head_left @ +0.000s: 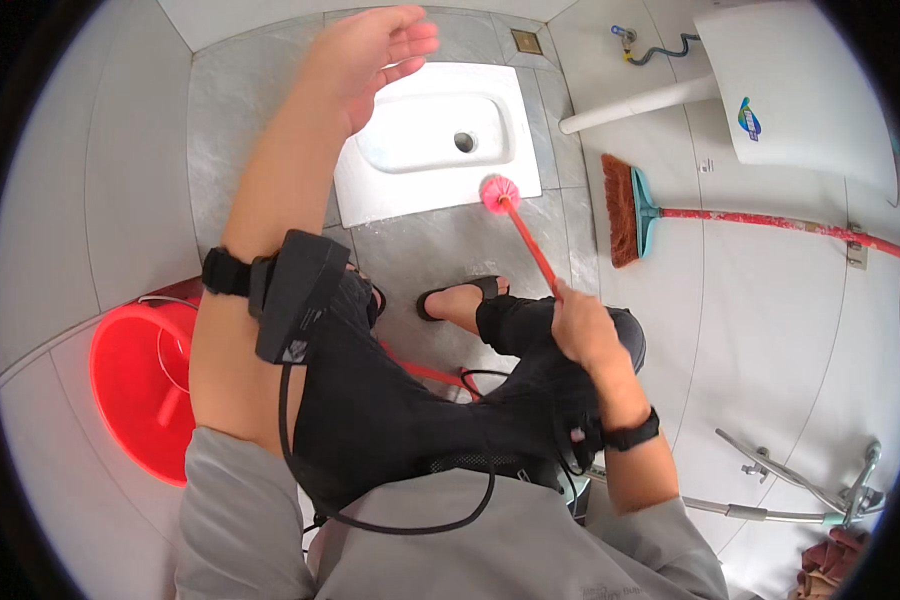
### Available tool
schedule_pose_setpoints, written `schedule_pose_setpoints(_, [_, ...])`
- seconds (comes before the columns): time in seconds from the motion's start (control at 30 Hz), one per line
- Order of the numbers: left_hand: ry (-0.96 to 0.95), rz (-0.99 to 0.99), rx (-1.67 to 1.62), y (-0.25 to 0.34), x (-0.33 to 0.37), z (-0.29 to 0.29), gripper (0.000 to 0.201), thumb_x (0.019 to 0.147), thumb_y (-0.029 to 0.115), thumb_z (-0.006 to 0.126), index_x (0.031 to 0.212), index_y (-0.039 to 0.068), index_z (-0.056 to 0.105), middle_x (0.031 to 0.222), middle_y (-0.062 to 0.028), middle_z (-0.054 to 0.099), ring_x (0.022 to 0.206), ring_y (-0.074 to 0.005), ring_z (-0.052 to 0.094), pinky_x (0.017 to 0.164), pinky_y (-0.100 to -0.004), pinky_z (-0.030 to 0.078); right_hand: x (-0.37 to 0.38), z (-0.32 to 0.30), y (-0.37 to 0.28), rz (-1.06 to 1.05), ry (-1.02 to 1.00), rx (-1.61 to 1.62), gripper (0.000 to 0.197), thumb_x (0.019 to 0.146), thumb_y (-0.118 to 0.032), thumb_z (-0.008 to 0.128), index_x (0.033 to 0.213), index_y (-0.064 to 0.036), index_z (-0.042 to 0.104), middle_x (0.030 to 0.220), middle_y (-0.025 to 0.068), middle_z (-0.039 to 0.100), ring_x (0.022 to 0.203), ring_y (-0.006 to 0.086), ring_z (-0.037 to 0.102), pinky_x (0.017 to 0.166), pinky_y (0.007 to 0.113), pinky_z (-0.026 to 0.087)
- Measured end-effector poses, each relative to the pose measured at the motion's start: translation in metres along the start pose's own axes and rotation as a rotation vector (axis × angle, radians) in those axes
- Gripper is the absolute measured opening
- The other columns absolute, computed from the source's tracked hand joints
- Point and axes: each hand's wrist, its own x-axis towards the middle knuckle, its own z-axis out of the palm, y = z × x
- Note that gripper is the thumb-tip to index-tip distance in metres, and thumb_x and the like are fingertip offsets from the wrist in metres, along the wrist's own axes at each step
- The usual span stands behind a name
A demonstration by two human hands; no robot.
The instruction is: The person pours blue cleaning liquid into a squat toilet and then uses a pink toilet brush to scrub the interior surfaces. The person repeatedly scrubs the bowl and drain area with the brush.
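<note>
So my right grip (582,325) is closed around the upper end of a pink-headed brush (530,243), thumb lying along the red handle. My left grip (365,60) looks empty to me: fingers loosely bent, palm turned in toward the right, a bit blurry on my feed. It's well ahead and to the left of the right one, and in view it covers the far left corner of the white squat pan (420,192). How high it hangs above that, I can't tell.

The bit I'd watch is where the brush points. From the right grip the handle runs forward and slightly left, so the round head sits ahead-left, right at the pan's near edge, toward its right end. Can't say whether the bristles actually touch. The pan's long side runs roughly left to right, so the handle cuts across it steeply. The outlet hole (464,142) is farther out on that same ahead-left line. Right is clearly the nearer hand to the brush.

Around it: broom (710,215) on the wall ahead-right of the right grip, red bucket (130,365) way off to its left.
</note>
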Motion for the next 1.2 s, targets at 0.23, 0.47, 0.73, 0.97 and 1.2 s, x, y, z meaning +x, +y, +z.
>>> schedule_pose_setpoints(0.23, [-0.03,0.035,0.054,-0.004,-0.002,0.007,0.041,0.1,0.025,0.056,0.129,-0.003,0.057,0.122,-0.0128,0.065,0.113,-0.0201,0.063,0.098,-0.0333,0.048,0.019,0.011,0.026,0.014,-0.016,0.024,0.033,0.092,-0.01,0.046,0.121,-0.0007,0.06,0.096,0.032,0.068,0.096,0.0455,0.067,0.086,0.054,0.053])
schedule_pose_setpoints(0.47, [-0.026,0.07,0.15,-0.007,0.0,0.018,0.041,0.097,0.028,0.06,0.126,-0.001,0.059,0.118,-0.0116,0.067,0.11,-0.0186,0.064,0.098,-0.0345,0.047,0.047,0.017,0.048,0.067,0.002,0.038,0.037,0.093,-0.013,0.047,0.125,-0.0013,0.059,0.097,0.0318,0.068,0.1,0.0461,0.066,0.09,0.052,0.052])
schedule_pose_setpoints(0.73, [-0.03,0.071,0.219,-0.013,0.011,0.025,0.034,0.096,0.028,0.061,0.119,0.004,0.064,0.111,-0.0075,0.069,0.104,-0.0154,0.064,0.094,-0.0321,0.047,0.062,0.026,0.054,0.167,-0.012,0.091,0.033,0.088,-0.011,0.052,0.119,-0.002,0.062,0.105,0.0309,0.068,0.101,0.0445,0.067,0.087,0.052,0.054])
schedule_pose_setpoints(0.97, [-0.069,0.08,0.234,-0.015,0.011,0.026,0.033,0.095,0.026,0.061,0.119,0.003,0.064,0.109,-0.0071,0.069,0.103,-0.0156,0.064,0.092,-0.0317,0.048,0.06,0.017,0.053,0.161,-0.015,0.065,0.037,0.096,-0.02,0.051,0.128,-0.0018,0.057,0.1,0.0274,0.069,0.097,0.0438,0.067,0.086,0.051,0.054])
schedule_pose_setpoints(1.2, [-0.029,0.091,0.209,-0.009,0.005,0.023,0.034,0.095,0.026,0.062,0.12,0.002,0.063,0.112,-0.009,0.068,0.103,-0.0163,0.064,0.093,-0.0328,0.048,-0.011,-0.013,-0.01,0.027,-0.154,0.005,0.039,0.097,-0.026,0.056,0.134,-0.0118,0.055,0.098,0.0254,0.069,0.095,0.0444,0.067,0.084,0.053,0.054])
